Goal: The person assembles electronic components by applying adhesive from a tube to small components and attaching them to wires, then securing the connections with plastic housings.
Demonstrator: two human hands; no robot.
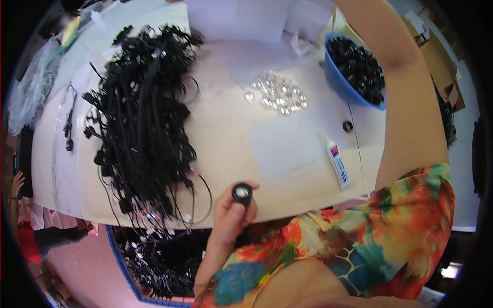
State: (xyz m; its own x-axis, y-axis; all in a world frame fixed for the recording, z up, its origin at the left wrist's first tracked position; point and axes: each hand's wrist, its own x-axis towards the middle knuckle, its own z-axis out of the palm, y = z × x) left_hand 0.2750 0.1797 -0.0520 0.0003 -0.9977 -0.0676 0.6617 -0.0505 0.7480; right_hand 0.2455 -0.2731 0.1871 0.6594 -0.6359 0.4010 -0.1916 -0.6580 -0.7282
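Note:
Near the table's front edge my left hand is closed around a small round black housing with a pale, shiny centre. My right arm reaches up along the right side and leaves the picture at the top, so that hand is out of sight. On the table ahead of my left hand lies a white sheet of paper. A white tube with a blue and red label rests at the sheet's right edge. Just beyond the tube is a black ring. Several clear, shiny lens-like pieces lie in a loose pile farther back.
A large heap of black cables covers the table's left part, some hanging over the front edge. One cable lies apart. A blue bowl of black parts stands back right. Below the edge is a blue-rimmed bin. Another person's hand shows far left.

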